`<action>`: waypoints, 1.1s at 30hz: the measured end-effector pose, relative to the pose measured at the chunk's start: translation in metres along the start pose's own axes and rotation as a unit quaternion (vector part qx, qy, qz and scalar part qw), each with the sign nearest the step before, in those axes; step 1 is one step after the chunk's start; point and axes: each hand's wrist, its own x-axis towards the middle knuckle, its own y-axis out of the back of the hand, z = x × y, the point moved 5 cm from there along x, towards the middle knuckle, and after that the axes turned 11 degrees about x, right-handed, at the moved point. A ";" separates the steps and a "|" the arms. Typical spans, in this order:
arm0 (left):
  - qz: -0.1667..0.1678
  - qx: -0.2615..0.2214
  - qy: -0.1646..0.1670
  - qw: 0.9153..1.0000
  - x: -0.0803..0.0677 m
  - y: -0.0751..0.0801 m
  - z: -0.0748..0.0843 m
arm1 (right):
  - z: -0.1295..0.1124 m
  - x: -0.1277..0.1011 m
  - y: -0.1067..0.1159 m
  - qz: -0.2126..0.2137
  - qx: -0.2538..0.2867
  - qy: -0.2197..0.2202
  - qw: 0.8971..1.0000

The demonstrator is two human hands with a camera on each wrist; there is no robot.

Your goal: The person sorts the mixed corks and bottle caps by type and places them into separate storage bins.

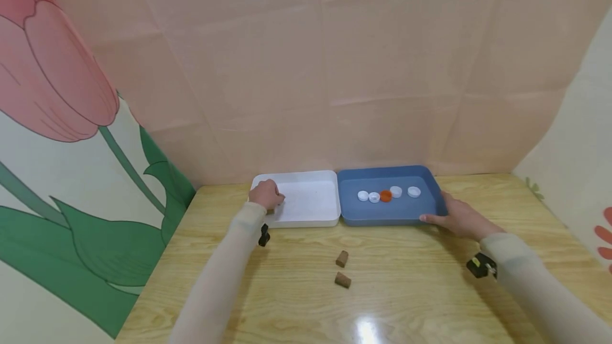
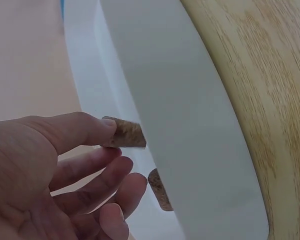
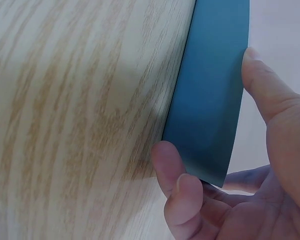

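Note:
My left hand (image 1: 264, 194) is over the left side of the white tray (image 1: 315, 221). Between thumb and forefinger it pinches a brown cork (image 2: 129, 135), plain in the left wrist view, while the other fingers curl loosely below. A second cork (image 2: 161, 191) lies in that tray, partly hidden by the wall. At the near right corner of the blue tray (image 1: 382, 222), my right hand (image 1: 461, 217) grips the edge. Its thumb (image 3: 255, 62) is on the rim and its fingers curl around the outside and beneath the corner.
Several white bottle caps (image 1: 414, 191) and one orange cap (image 1: 385, 196) sit in the blue tray. Two more corks, one farther (image 1: 342, 258) and one nearer cork (image 1: 342, 280), lie on the wooden table (image 1: 406, 269). Behind the side-by-side trays rises a pinkish backdrop (image 1: 287, 68).

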 end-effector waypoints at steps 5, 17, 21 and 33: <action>-0.018 0.008 0.013 1.000 0.005 -0.005 -0.005 | -0.001 0.000 0.001 0.003 0.001 0.003 1.000; -0.009 0.009 0.018 1.000 0.007 -0.006 -0.012 | 0.001 0.000 0.000 0.002 -0.002 -0.001 1.000; -0.003 0.005 0.023 1.000 0.005 -0.004 -0.014 | 0.001 0.000 0.000 -0.001 -0.003 -0.003 1.000; -0.009 -0.019 0.020 1.000 -0.002 0.001 -0.014 | 0.004 0.001 -0.002 -0.008 -0.002 -0.013 1.000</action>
